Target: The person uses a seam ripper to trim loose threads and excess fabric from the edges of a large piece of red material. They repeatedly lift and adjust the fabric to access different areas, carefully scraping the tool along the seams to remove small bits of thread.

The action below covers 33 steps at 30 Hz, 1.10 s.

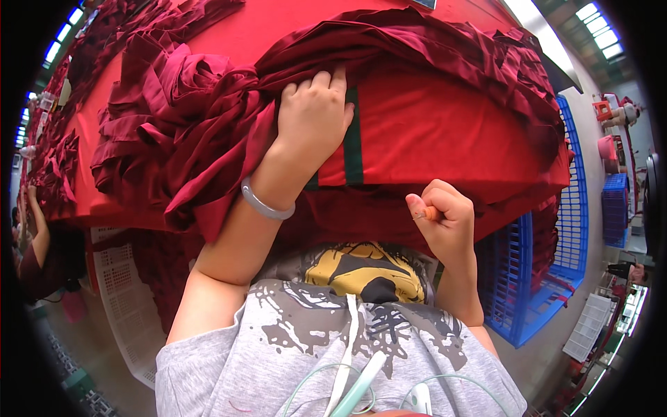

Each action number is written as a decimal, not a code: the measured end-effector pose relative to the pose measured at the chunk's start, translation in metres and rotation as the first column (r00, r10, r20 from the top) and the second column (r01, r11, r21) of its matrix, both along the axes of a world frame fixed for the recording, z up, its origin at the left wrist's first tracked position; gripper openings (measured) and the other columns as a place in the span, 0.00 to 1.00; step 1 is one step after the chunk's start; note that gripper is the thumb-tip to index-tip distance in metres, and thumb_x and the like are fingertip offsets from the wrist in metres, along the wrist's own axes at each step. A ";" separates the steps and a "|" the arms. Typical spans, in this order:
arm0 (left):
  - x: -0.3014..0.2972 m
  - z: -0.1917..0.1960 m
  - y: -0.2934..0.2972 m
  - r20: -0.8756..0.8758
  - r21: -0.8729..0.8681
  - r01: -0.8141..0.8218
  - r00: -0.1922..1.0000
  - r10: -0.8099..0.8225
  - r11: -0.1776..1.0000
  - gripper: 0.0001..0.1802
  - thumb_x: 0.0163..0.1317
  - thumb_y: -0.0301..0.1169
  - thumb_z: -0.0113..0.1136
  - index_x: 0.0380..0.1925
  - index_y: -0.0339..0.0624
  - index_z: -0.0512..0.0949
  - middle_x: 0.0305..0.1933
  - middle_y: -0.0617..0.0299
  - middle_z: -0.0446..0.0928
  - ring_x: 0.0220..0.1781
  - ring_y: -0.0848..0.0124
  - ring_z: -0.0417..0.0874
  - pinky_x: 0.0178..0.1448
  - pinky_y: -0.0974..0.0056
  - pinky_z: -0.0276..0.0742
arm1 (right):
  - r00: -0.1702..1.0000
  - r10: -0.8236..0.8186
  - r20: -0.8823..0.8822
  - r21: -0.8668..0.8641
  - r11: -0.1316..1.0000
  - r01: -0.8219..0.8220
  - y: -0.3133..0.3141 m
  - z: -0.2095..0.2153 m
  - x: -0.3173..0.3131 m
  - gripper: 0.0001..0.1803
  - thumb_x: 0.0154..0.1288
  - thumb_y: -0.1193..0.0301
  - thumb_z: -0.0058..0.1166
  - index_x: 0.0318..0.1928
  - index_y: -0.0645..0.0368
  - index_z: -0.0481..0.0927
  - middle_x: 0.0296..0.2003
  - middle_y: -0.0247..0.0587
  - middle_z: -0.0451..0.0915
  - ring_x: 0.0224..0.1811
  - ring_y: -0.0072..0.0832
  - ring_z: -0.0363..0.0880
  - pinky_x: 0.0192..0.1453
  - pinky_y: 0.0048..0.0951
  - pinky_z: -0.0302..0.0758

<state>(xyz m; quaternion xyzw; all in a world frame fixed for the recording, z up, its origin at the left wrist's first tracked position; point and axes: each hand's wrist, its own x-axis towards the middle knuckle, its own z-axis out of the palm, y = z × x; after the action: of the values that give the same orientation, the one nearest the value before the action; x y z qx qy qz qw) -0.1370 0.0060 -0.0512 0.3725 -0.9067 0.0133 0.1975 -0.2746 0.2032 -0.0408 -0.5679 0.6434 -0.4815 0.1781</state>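
A long heap of maroon cloth (389, 38) lies bunched across the red-covered table (445, 132), piled thickest at the left. My left hand (313, 115) reaches onto its near edge, the fingers bent into the folds and closed on the cloth; the fingertips are partly hidden. Beside that hand, a dark green strip (353, 142) runs down the red cover. Just off the table's near edge, my right hand (451, 219) is closed around a small orange-handled tool (430, 213). Only a short end of the tool shows, so its exact kind is unclear.
Blue plastic crates (524, 278) holding maroon cloth stand at the table's right side. A white perforated basket (125, 292) is below the table at the left. Another person's arm (40, 226) shows at the far left, beside more maroon cloth (62, 167).
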 end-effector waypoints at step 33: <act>0.108 0.050 0.015 -0.681 0.319 0.671 0.654 -0.331 0.669 0.08 0.43 0.24 0.65 0.20 0.36 0.74 0.19 0.63 0.64 0.23 0.67 0.65 0.29 0.63 0.59 | 0.397 0.370 0.840 -0.514 0.778 0.362 0.025 0.052 -0.169 0.30 0.70 0.55 0.50 0.62 0.68 0.71 0.50 0.44 0.83 0.48 0.34 0.83 0.59 0.44 0.75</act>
<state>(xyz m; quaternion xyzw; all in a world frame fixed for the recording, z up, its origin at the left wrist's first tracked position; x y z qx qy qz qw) -0.0290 0.0214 -0.0015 0.1186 -0.8359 -0.4153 0.3388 -0.4436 0.2280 0.0116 -0.2319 0.2335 -0.8949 0.3016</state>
